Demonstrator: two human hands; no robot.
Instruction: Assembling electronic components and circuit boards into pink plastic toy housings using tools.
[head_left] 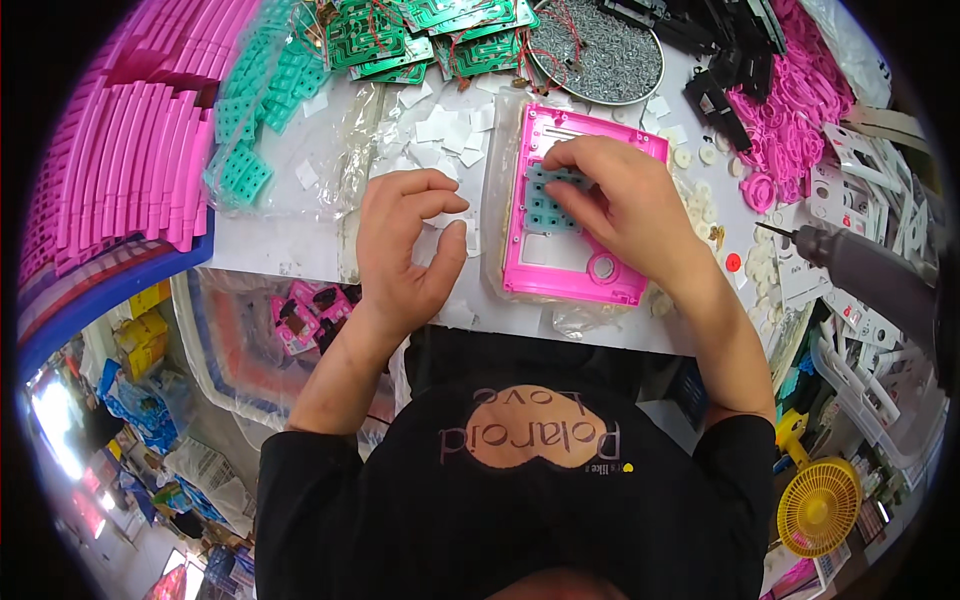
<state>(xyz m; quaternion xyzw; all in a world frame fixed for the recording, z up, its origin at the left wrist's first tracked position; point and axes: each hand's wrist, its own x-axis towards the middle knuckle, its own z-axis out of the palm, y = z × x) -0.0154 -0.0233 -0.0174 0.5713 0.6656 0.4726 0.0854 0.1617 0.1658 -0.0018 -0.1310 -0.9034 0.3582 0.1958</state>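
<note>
Touching the teal keypad [545, 212] in the pink housing [560, 282]: my right hand [625, 200], whether clamped I cannot tell. My left hand [402, 245]: thumb and fingers apart.

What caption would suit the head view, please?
Right hand at a teal keypad in a pink frame, left hand nearby.

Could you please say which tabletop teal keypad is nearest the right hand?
The teal rectangular keypad in the pink plastic frame, under the right hand; the other keypads lie farther left.

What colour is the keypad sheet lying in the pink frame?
The keypad sheet is a muted teal; the head view shows it best.
</note>
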